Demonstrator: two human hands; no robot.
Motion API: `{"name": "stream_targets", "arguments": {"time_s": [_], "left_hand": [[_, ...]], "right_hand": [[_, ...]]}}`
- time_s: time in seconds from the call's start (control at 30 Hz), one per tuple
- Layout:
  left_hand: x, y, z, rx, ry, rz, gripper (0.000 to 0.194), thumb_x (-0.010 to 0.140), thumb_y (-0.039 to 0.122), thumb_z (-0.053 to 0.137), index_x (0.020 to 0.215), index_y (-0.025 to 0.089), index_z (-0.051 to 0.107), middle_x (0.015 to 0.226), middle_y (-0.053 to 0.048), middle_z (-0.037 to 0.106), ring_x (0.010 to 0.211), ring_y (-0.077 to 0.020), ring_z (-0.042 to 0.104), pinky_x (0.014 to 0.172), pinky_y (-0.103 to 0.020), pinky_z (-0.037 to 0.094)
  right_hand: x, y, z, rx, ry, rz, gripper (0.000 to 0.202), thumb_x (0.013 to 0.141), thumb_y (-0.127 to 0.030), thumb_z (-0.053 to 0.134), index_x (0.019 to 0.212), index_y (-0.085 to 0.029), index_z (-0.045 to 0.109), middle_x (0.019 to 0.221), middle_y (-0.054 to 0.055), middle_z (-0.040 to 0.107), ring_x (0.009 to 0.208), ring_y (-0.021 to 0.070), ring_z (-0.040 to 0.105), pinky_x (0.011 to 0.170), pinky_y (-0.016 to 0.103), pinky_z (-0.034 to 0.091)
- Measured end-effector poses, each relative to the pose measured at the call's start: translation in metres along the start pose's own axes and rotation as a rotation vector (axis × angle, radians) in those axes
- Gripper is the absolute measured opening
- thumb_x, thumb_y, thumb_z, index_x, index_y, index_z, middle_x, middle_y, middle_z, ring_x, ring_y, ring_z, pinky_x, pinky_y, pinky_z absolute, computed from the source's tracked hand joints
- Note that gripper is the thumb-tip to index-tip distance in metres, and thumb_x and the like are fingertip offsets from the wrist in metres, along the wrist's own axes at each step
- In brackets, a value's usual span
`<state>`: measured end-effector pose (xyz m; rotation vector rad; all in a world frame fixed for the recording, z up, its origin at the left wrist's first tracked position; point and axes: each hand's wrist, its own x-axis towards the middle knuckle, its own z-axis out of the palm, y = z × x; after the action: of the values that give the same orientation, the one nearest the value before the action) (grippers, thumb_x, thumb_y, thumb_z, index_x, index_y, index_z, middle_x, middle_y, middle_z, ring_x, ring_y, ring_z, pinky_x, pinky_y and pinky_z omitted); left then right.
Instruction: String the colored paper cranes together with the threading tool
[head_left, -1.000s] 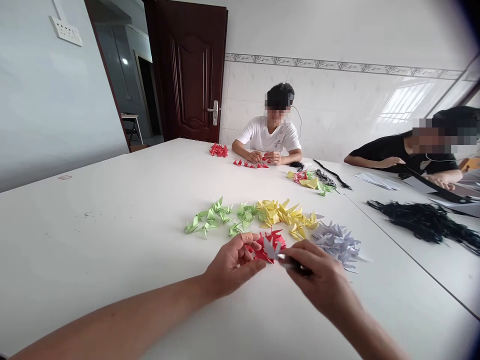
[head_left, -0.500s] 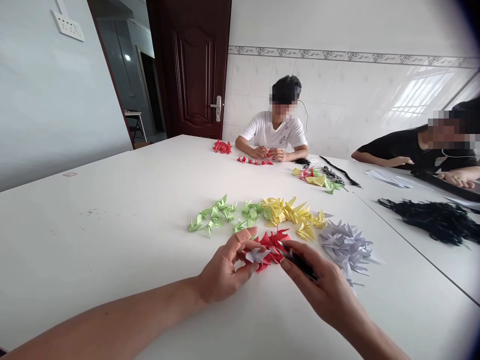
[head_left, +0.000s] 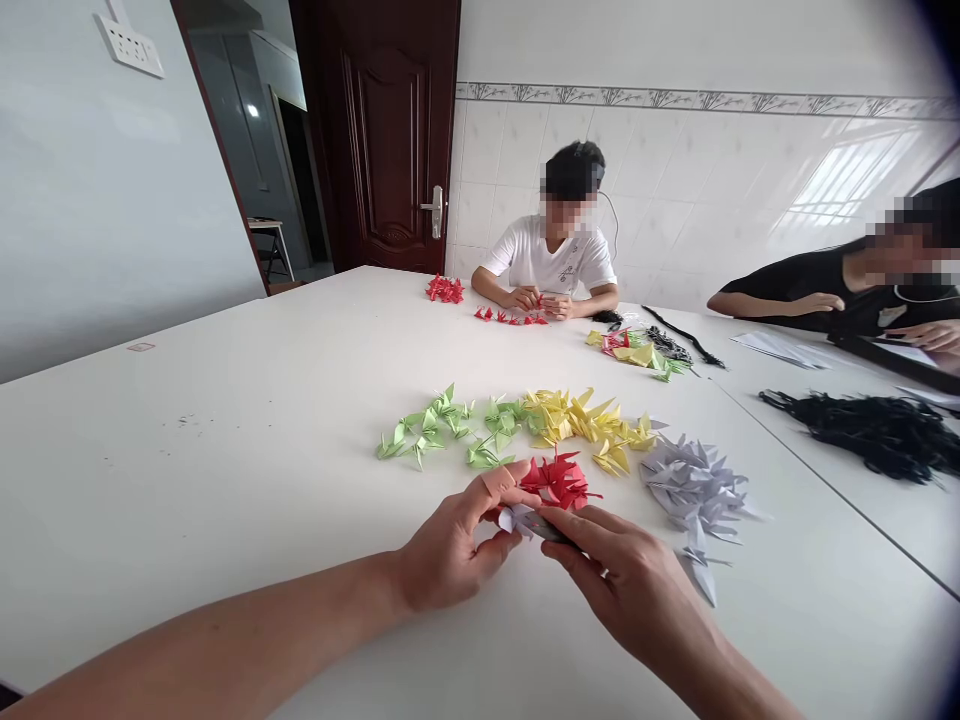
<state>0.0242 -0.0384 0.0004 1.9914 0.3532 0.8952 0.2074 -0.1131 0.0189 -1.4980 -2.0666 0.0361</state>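
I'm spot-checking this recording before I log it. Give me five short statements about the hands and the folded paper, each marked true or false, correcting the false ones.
1. The left hand holds a small pale-lavender folded-paper piece. True.
2. The right hand is empty. False: it holds a slim dark tool, tip at that piece.
3. The bright-yellow folded-paper pile lies between the light-green folded-paper pieces and the pale-lavender folded-paper pile. True.
4. The bright-red folded-paper pile beside the left hand lies beyond the yellow pile. False: it lies nearer the camera.
5. Small red folded-paper pieces lie before the person in the white shirt. True.
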Motion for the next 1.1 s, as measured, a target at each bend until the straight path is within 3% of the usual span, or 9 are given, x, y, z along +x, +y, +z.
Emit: {"name": "stream_targets", "arguments": {"time_s": [0.27,0.6,0.73,0.87,0.97,1.1], "left_hand": [[0.000,0.002,0.000,0.038,-0.029,-0.060,0.049,0.084,0.011,0.046,0.129,0.024,0.031,0.120,-0.009,0.057,0.121,-0.0200,0.044,0.095,-0.035,0.042],[0.001,0.006,-0.002,0.052,-0.029,-0.115,0.037,0.084,0.014,0.047,0.119,0.022,0.043,0.120,-0.008,0.058,0.118,-0.0208,0.047,0.093,-0.035,0.043],[0.002,0.007,-0.003,0.028,0.007,-0.137,0.036,0.084,0.020,0.050,0.119,0.021,0.044,0.119,-0.009,0.058,0.113,-0.0203,0.052,0.088,-0.034,0.047],[0.003,0.010,-0.005,0.003,0.032,-0.184,0.028,0.083,0.022,0.052,0.111,0.020,0.049,0.120,-0.011,0.057,0.121,-0.0236,0.044,0.085,-0.033,0.048],[0.002,0.011,-0.005,-0.004,0.025,-0.195,0.036,0.082,0.022,0.053,0.117,0.021,0.046,0.117,-0.011,0.059,0.117,-0.0237,0.047,0.085,-0.035,0.046],[-0.001,0.007,-0.005,-0.005,-0.015,-0.186,0.050,0.082,0.021,0.053,0.128,0.022,0.035,0.115,-0.010,0.060,0.097,-0.0194,0.058,0.083,-0.037,0.046]], "right_hand": [[0.000,0.001,0.003,0.001,0.004,0.019,0.027,0.089,-0.027,0.042,0.106,-0.023,0.064,0.071,0.002,0.064,0.058,0.0131,0.057,0.051,0.022,0.042],[0.001,0.002,0.001,0.063,-0.042,0.029,0.027,0.089,-0.025,0.044,0.107,-0.024,0.064,0.072,0.003,0.064,0.060,0.0137,0.058,0.054,0.022,0.045],[0.001,0.006,0.002,0.095,-0.008,0.069,0.027,0.089,-0.028,0.044,0.106,-0.024,0.064,0.077,0.003,0.065,0.063,0.0143,0.060,0.055,0.023,0.046],[0.001,0.004,0.001,0.135,0.051,0.140,0.027,0.088,-0.034,0.046,0.104,-0.021,0.064,0.079,0.004,0.065,0.051,0.0115,0.054,0.049,0.023,0.046],[0.001,-0.001,0.000,0.195,0.080,0.143,0.024,0.083,-0.031,0.053,0.102,-0.021,0.063,0.078,0.003,0.064,0.049,0.0098,0.052,0.046,0.021,0.045],[0.001,-0.006,0.001,0.282,0.014,0.124,0.031,0.077,-0.019,0.055,0.107,-0.026,0.062,0.078,0.001,0.061,0.061,0.0112,0.058,0.054,0.020,0.049]]}}
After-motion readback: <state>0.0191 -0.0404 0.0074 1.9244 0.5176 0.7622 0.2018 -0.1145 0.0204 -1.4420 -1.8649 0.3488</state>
